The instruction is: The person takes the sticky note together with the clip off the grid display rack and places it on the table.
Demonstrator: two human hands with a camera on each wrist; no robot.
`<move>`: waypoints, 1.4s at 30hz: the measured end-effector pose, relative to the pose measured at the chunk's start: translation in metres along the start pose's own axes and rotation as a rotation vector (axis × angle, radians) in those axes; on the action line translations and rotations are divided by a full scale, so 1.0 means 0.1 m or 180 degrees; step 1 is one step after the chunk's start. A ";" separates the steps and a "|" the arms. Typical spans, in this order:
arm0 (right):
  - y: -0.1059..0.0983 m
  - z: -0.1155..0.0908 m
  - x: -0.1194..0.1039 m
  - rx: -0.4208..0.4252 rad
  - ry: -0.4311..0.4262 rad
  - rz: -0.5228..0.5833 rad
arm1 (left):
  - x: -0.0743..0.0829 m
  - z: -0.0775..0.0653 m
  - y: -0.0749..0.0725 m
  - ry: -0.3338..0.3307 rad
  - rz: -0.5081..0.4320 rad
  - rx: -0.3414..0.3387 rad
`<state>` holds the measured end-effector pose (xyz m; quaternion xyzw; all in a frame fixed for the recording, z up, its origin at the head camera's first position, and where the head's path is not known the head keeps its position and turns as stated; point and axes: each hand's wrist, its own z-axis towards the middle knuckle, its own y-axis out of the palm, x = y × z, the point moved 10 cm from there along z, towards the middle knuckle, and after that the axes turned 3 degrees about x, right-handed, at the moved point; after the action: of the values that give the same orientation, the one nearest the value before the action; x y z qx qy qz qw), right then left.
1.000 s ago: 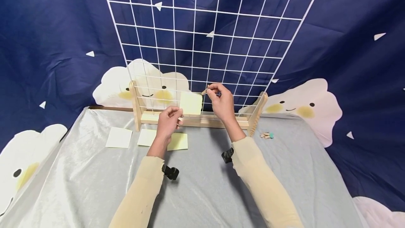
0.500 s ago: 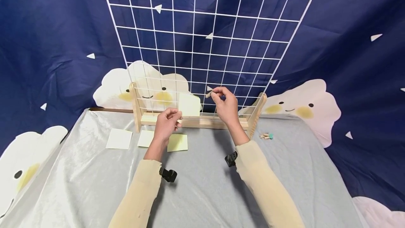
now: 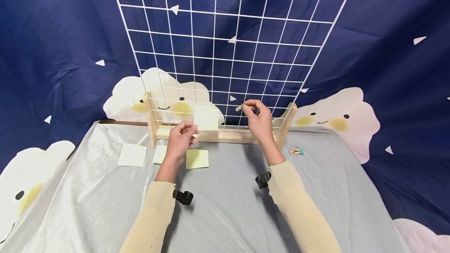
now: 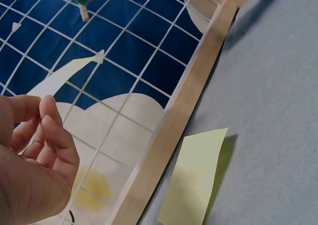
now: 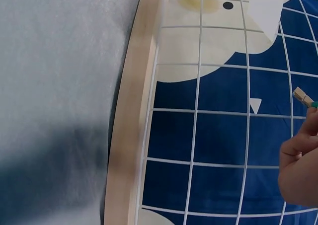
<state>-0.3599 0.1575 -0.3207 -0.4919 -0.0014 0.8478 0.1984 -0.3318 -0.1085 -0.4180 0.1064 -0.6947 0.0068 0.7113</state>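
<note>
My left hand (image 3: 180, 139) pinches a pale yellow sticky note (image 3: 206, 118) by its lower left corner, holding it up before the low part of a white wire grid (image 3: 232, 56). Seen from the left wrist, this note (image 4: 63, 76) appears nearly edge-on and bent. To the right of the note and apart from it, my right hand (image 3: 261, 122) pinches a small wooden clothespin (image 3: 240, 107). A bit of green shows on the clothespin (image 5: 302, 96) in the right wrist view, where its tip points away from the fingers.
The grid stands upright in a wooden base (image 3: 228, 137). On the grey cloth lie a white note (image 3: 132, 155), a partly covered pale note (image 3: 159, 154) and a yellow note (image 3: 197, 159). Several small clothespins (image 3: 296, 151) are at right. A blue cloud-print curtain (image 3: 379, 57) hangs behind.
The right hand has drawn back to the right and slightly down with the clothespin, away from the note. The left hand has shifted slightly left with the note.
</note>
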 end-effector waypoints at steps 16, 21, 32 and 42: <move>-0.21 -0.05 0.12 -0.0032 0.0093 0.0242 | -0.02 -0.04 -0.09 0.0030 -0.0029 0.0015; -0.25 -0.06 0.19 -0.0132 0.0247 0.0397 | -0.03 -0.05 -0.12 0.0011 0.0001 0.0023; -0.45 -0.11 0.19 -0.0069 0.0484 0.0398 | -0.03 -0.07 -0.17 -0.0041 -0.0036 0.0028; -0.57 -0.20 -0.04 -0.0025 0.0515 0.0282 | -0.03 -0.08 -0.21 -0.0061 -0.0058 0.0019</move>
<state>-0.3225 0.2050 -0.3166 -0.5591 0.0331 0.8132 0.1583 -0.3205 -0.1274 -0.4244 0.1149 -0.7005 0.0014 0.7044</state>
